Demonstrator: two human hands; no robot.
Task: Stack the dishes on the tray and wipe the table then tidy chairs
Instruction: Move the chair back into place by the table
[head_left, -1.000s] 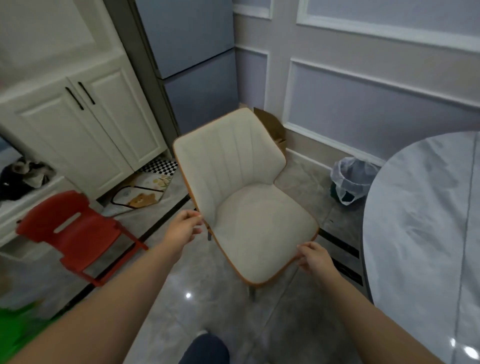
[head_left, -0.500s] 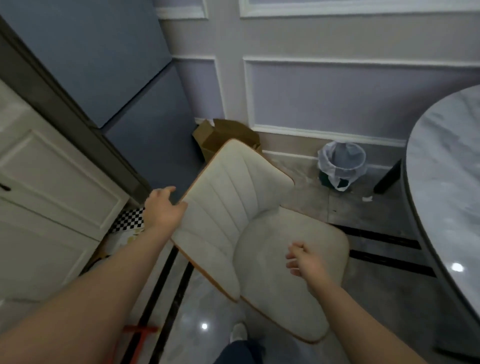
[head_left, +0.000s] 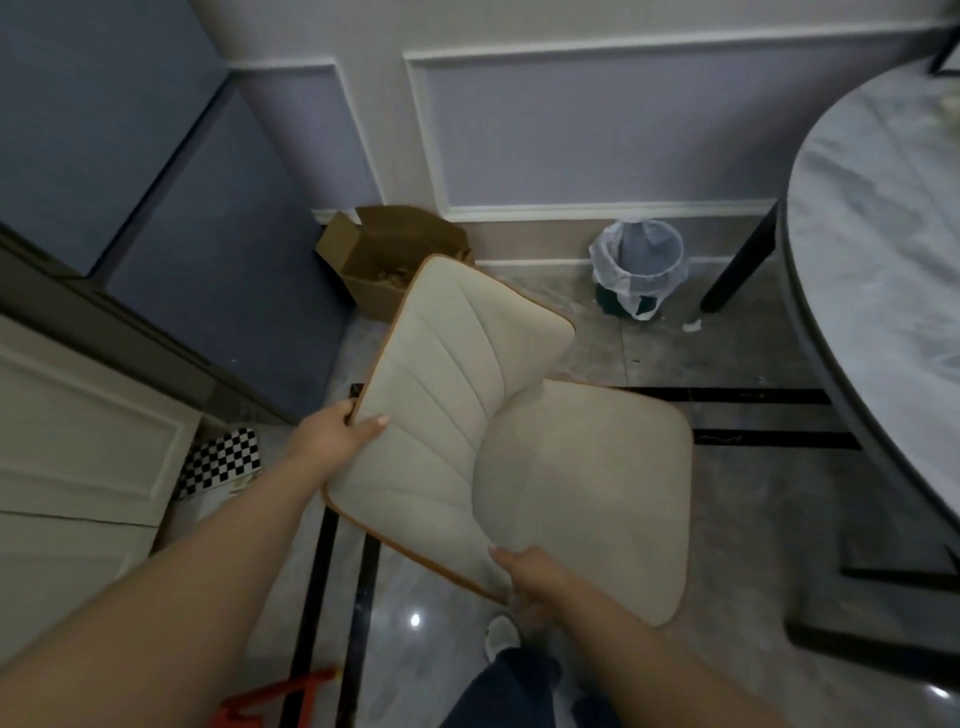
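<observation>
Head view: one cream upholstered chair (head_left: 524, 457) stands on the tiled floor, at about 9 o'clock from the one marble table (head_left: 883, 312). Two hands are on the chair. The left hand (head_left: 332, 436) grips the backrest's side edge, thumb on the cushioned front and fingers curled behind the brown rim. The right hand (head_left: 524, 571) holds the seat's near edge at 6 o'clock, where seat and backrest meet, with its fingers curled under. At 12 o'clock from the chair lie one open cardboard box (head_left: 379, 260) and, toward 1 o'clock, one lined waste bin (head_left: 641, 265). One red chair (head_left: 270, 699) peeks in at 7 o'clock.
</observation>
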